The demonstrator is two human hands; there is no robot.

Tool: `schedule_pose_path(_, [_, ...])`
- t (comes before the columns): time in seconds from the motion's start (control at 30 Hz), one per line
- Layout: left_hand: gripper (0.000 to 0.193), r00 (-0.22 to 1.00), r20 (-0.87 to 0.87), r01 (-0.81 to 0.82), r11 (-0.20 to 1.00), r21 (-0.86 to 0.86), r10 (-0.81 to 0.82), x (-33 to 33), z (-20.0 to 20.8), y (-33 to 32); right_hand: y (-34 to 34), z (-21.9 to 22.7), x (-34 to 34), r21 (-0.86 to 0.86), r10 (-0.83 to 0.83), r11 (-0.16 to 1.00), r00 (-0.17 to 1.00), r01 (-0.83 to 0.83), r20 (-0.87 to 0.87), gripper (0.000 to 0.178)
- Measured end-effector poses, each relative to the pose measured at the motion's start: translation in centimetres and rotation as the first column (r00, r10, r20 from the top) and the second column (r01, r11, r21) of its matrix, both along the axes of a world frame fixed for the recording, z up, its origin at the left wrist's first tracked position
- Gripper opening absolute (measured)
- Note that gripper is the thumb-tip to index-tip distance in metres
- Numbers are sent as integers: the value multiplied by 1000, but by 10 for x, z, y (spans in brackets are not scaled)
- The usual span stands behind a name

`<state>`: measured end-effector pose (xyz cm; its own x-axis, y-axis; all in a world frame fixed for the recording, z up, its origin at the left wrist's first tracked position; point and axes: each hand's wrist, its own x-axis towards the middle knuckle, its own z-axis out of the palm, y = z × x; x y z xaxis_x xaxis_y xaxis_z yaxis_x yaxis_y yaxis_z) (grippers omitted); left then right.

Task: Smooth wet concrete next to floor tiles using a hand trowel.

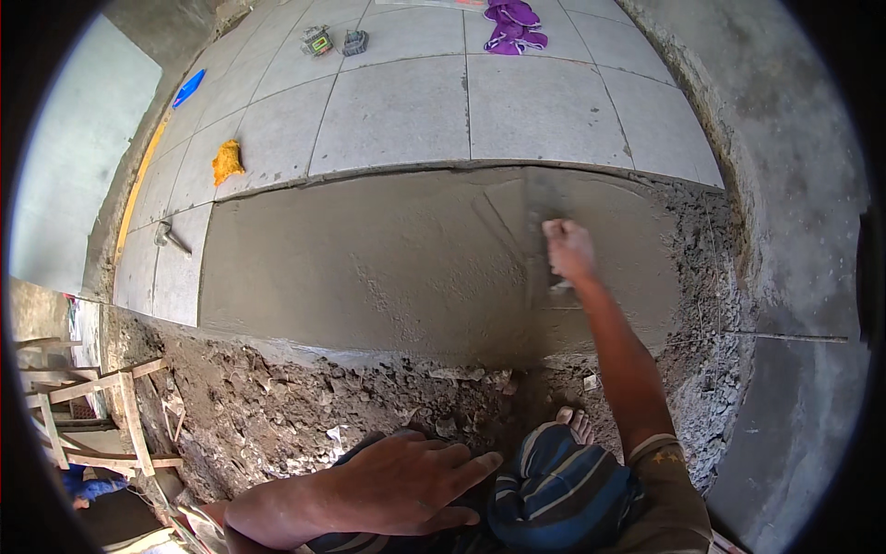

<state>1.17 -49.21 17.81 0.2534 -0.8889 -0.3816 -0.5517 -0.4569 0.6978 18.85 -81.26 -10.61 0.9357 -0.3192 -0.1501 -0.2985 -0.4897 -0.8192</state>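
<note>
A wide bed of wet grey mortar (pixel 369 258) lies before me, bordered on its far side by laid floor tiles. My right hand (pixel 569 249) is closed around the handle of a trowel (pixel 538 208), whose long blade rests on the mortar right of the middle. Motion blurs the blade, and the hand covers part of the handle. A thin straight groove marks the mortar just left of the trowel. My left hand (pixel 411 485) lies low in the picture near my legs, fingers stretched out, with nothing held.
Grey tiles (pixel 388 111) carry a mallet (pixel 171 238), an orange cloth (pixel 227 162), a blue object (pixel 189 88), two small devices (pixel 317 41) and purple cloth (pixel 513 26). Rough soil (pixel 268 397) runs along the near side. Concrete walls (pixel 784 138) rise right; wooden framing (pixel 97 392) stands left.
</note>
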Motion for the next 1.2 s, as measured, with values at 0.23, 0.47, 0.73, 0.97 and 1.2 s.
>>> schedule_pose_path(0.23, [70, 998, -56, 16, 1000, 17, -15, -11, 20, 12, 171, -16, 36, -89, 340, 938, 940, -335, 37, 42])
schedule_pose_path(0.47, [68, 997, -76, 4, 1000, 18, -3, -5, 21, 17, 216, 2, 18, -116, 490, 865, 872, -489, -23, 37])
schedule_pose_path(0.73, [68, 999, -26, -21, 1000, -15, 20, 2, 20, 0, 66, -2, 26, -380, 301, 848, 926, -369, -228, 33])
schedule_pose_path(0.97, [70, 997, -12, -76, 991, 110, 78, 9, 10, -18, -97, 3, -6, -513, 37, 857, 999, -47, -30, 38])
schedule_pose_path(1.2, [72, 997, 31, -75, 988, 133, 71, 19, -12, -44, -239, 14, -44, -486, -232, 849, 973, 206, 6, 40])
